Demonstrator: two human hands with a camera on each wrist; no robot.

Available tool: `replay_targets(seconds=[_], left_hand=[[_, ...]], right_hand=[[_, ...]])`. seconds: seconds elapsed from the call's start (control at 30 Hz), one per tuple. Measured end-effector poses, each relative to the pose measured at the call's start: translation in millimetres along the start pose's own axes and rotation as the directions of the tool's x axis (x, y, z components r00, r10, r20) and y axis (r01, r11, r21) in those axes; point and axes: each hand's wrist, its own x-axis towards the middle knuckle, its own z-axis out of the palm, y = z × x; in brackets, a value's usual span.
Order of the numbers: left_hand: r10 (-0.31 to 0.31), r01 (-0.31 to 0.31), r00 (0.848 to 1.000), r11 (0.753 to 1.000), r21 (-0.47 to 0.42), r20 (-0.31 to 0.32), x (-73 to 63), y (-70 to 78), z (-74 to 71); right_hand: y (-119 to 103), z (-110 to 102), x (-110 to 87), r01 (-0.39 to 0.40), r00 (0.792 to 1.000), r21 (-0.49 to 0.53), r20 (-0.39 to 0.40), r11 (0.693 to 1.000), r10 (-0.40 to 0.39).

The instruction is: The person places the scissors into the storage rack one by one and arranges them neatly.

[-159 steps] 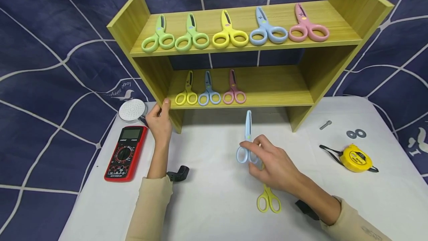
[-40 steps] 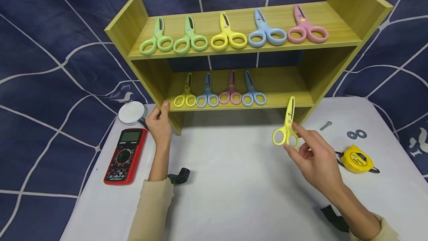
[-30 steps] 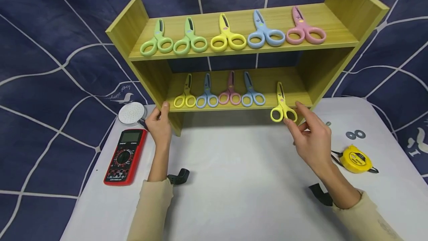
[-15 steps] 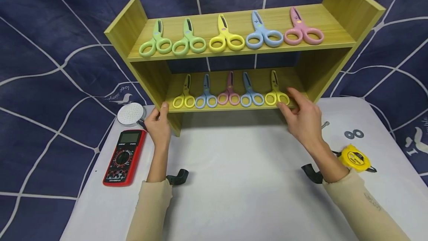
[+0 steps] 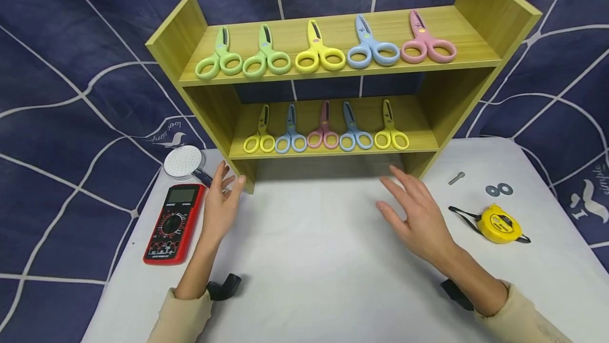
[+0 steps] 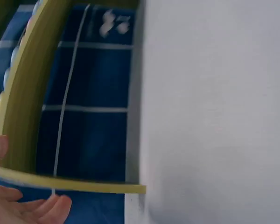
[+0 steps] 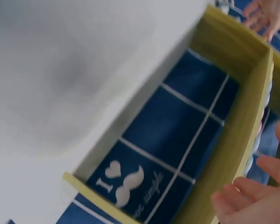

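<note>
My left hand (image 5: 221, 208) is off the wooden shelf (image 5: 333, 153), its fingers loosely spread beside the shelf's left leg. Over the table, in front of the shelf's right side, my right hand (image 5: 418, 221) reaches forward with spread fingers and holds nothing. Along the lower board lie yellow scissors (image 5: 259, 130), blue scissors (image 5: 291, 130), pink scissors (image 5: 324, 126), a second blue pair (image 5: 353, 127) and, at the right end, another yellow pair (image 5: 390, 126). Bigger scissors line the upper board: two green pairs (image 5: 220, 55), one yellow (image 5: 317, 49), one blue (image 5: 370, 44), one pink (image 5: 425, 42).
A shower head (image 5: 183, 162) and a red multimeter (image 5: 173, 224) lie on the white table (image 5: 314, 279) at the left. To the right are a bolt (image 5: 457, 178), two washers (image 5: 499, 189) and a yellow tape measure (image 5: 498, 225). Blue cloth (image 5: 71, 94) hangs behind.
The blue, then the yellow scissors came onto the lower board by my right hand. It has since let go and drawn back; my left hand has released the shelf's edge and moved down.
</note>
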Motion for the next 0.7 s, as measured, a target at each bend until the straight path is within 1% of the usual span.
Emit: replay_targets(seconds=[0.03,0.07,0.1,0.13,0.17,0.2,0.23,0.3,0.33,0.4,0.43,0.47,0.5,0.53,0.57,0.63,0.7], left_hand=[[0.004,-0.005,1.0,0.999,0.039,0.026,-7.6,0.6,0.5],[0.014,-0.019,0.999,0.995,0.096,0.053,-15.8,1.5,1.6],[0.023,-0.037,0.995,0.987,0.156,0.093,-24.0,3.5,2.8],[0.045,-0.075,0.989,0.973,0.218,0.139,-32.0,5.4,4.1],[0.068,-0.121,0.979,0.952,0.281,0.191,-39.8,7.4,5.2],[0.089,-0.175,0.964,0.922,0.346,0.25,-47.5,9.0,6.3],[0.11,-0.233,0.944,0.889,0.394,0.311,-54.7,10.4,7.6],[0.142,-0.357,0.892,0.804,0.476,0.428,-68.1,10.9,10.8],[0.16,-0.415,0.866,0.756,0.505,0.473,-73.8,10.2,12.6],[0.179,-0.5,0.823,0.681,0.535,0.54,-83.5,8.5,16.5],[0.187,-0.531,0.805,0.651,0.543,0.563,-87.5,7.4,18.5],[0.193,-0.555,0.791,0.627,0.547,0.581,-90.7,6.3,20.5],[0.196,-0.571,0.78,0.613,0.546,0.595,-93.5,5.4,22.2],[0.198,-0.582,0.772,0.603,0.546,0.604,-95.7,4.6,23.6],[0.201,-0.588,0.766,0.602,0.541,0.61,-97.4,4.2,24.8],[0.205,-0.597,0.76,0.596,0.537,0.617,-99.6,3.5,26.7],[0.205,-0.599,0.758,0.594,0.537,0.619,-100.6,3.3,27.6]], right_hand=[[-1.3,1.4,-5.3,0.023,0.999,-0.018,0.041,1.0,-0.022],[-2.4,2.7,-10.2,0.046,0.996,-0.038,0.084,0.998,-0.043],[-3.5,4.0,-15.0,0.068,0.99,-0.062,0.125,0.996,-0.06],[-4.4,5.3,-19.5,0.088,0.984,-0.08,0.164,0.993,-0.074],[-5.1,6.5,-23.8,0.106,0.976,-0.099,0.203,0.989,-0.084],[-6.0,7.7,-27.8,0.118,0.966,-0.118,0.244,0.986,-0.086],[-6.8,8.8,-31.5,0.127,0.956,-0.134,0.282,0.983,-0.085],[-8.2,10.9,-38.2,0.139,0.935,-0.157,0.346,0.978,-0.077],[-8.8,11.8,-41.0,0.141,0.924,-0.163,0.377,0.976,-0.071],[-10.2,13.3,-45.9,0.142,0.901,-0.173,0.431,0.975,-0.055],[-10.9,14.1,-48.0,0.14,0.89,-0.175,0.453,0.975,-0.047],[-11.6,14.7,-49.7,0.139,0.881,-0.176,0.471,0.975,-0.04],[-12.2,15.2,-51.2,0.137,0.873,-0.177,0.486,0.975,-0.034],[-12.8,15.6,-52.3,0.134,0.867,-0.178,0.498,0.975,-0.029],[-13.2,16.0,-53.2,0.134,0.863,-0.177,0.504,0.975,-0.027],[-13.9,16.6,-54.5,0.141,0.862,-0.175,0.505,0.974,-0.034],[-14.3,16.9,-55.3,0.147,0.865,-0.173,0.501,0.974,-0.041]])
